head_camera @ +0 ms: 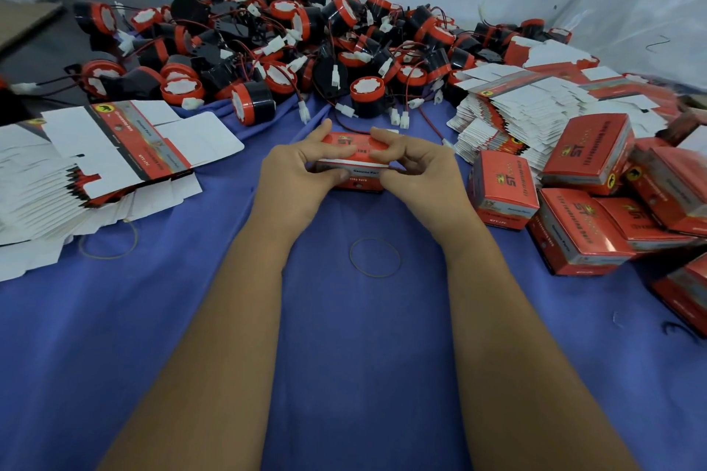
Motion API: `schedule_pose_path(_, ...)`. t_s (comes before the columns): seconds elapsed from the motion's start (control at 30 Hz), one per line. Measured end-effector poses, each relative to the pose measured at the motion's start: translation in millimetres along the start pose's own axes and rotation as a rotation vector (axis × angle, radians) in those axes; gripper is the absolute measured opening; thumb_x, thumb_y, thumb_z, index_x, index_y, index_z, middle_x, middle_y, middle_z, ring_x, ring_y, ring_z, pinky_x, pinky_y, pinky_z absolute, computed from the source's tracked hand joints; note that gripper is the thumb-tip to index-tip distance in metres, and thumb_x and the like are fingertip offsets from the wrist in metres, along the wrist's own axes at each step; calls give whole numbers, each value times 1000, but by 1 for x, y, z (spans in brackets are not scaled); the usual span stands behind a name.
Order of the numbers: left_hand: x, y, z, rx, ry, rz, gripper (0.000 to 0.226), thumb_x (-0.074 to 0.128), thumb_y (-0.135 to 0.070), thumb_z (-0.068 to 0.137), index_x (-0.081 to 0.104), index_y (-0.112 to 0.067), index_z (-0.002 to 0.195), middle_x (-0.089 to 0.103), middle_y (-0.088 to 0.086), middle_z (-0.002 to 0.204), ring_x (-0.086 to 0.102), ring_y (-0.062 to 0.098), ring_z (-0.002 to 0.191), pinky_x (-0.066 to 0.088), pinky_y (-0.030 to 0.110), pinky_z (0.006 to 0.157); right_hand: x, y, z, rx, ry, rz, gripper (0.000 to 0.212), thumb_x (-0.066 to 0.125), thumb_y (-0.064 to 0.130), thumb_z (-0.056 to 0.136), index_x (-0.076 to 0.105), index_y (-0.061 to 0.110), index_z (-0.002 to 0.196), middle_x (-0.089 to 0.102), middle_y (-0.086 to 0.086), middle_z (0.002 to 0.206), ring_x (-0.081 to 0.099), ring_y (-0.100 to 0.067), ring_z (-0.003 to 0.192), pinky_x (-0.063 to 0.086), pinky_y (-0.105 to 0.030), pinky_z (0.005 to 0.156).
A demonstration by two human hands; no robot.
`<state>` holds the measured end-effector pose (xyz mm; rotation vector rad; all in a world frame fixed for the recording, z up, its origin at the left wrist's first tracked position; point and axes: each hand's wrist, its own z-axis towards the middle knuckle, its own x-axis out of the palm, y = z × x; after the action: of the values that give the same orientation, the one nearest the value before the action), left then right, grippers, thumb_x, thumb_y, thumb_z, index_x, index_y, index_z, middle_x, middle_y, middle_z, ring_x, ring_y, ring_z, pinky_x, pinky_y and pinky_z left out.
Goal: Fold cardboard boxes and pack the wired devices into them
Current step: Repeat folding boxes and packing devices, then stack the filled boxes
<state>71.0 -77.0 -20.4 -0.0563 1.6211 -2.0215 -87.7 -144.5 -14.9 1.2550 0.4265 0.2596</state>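
I see both hands on one red box [354, 161] at the middle of the blue-covered bench [344, 336]: the left hand [296, 174] and right hand [415, 174] pinch its near edge. Wired devices [267, 46] are heaped behind, flat cartons [95, 161] lie left, and packed boxes [581, 210] lie right.

Red box [354, 161] before heaped red-black wired devices [298, 46]

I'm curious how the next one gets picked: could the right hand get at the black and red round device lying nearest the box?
Probably yes, once free. The right hand grips the red cardboard box now, but the black and red round device lies just beyond, uncovered on the blue cloth.
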Motion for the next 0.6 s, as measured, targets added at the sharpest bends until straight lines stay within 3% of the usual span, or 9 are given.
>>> schedule_pose_path(0.07, 0, -1, 0, -6, 3, 20, 40, 71, 3, 85, 70, -18, 118, 47, 5, 151, 41, 11, 139, 42, 17, 104, 1, -1, 0, -7, -8, -38, 26, 53, -18, 82, 67, 4, 86, 60, -5, 131, 56, -7, 116, 54, -21, 87)
schedule_pose_path(0.17, 0, 0, -1, -10, 2, 50, 36, 70, 1, 87, 71, -17, 118, 44, 3, 153, 39, 11, 141, 41, 15, 104, 2, -2, 1, -30, -25, -108, 26, 55, -13, 81, 64, 10, 78, 61, -1, 130, 57, 5, 108, 55, -20, 85)
schedule_pose_path(0.23, 2, 0, -3, 13, -13, 116, 34, 70, -3, 88, 71, -21, 117, 41, 0, 155, 28, 15, 147, 31, 13, 109, 5, -4, 1, -61, -66, -191, 18, 59, -7, 81, 63, 10, 77, 62, 3, 128, 57, 4, 108, 52, -20, 89)
schedule_pose_path(0.33, 5, 0, -7, 88, -75, 292, 32, 69, -10, 91, 71, -25, 119, 44, -7, 151, 13, 17, 152, 14, -1, 101, 13, -7, 2, -150, -126, -343, 7, 66, 3, 80, 60, 5, 77, 61, 7, 121, 53, -6, 116, 42, -16, 95)
schedule_pose_path(0.37, 5, 0, -7, 100, -85, 327, 31, 67, -11, 92, 70, -26, 120, 47, -7, 149, 11, 18, 152, 14, 3, 106, 15, -6, 2, -194, -136, -396, 10, 67, 5, 80, 59, 3, 76, 61, 7, 117, 50, -5, 115, 40, -15, 95)
schedule_pose_path(0.47, 5, 1, -7, 81, -57, 407, 29, 61, -16, 97, 68, -29, 122, 51, -6, 146, 10, 22, 153, 7, 42, 122, 18, -5, 1, -306, -152, -534, 19, 70, 13, 78, 57, -1, 75, 66, -6, 111, 49, -4, 110, 45, -27, 93)
schedule_pose_path(0.53, 5, 1, -5, 68, -48, 409, 29, 59, -17, 98, 68, -30, 122, 51, -6, 146, 11, 22, 153, 4, 49, 121, 21, -4, 0, -308, -155, -591, 24, 69, 19, 78, 60, -3, 83, 67, -12, 107, 55, -22, 107, 48, -43, 91)
schedule_pose_path(0.6, 4, 1, -4, 69, -44, 410, 29, 58, -16, 98, 68, -29, 122, 52, -5, 145, 14, 22, 152, 4, 49, 121, 23, -2, -1, -283, -153, -625, 25, 70, 20, 80, 60, -2, 86, 66, -13, 104, 56, -30, 103, 47, -50, 88)
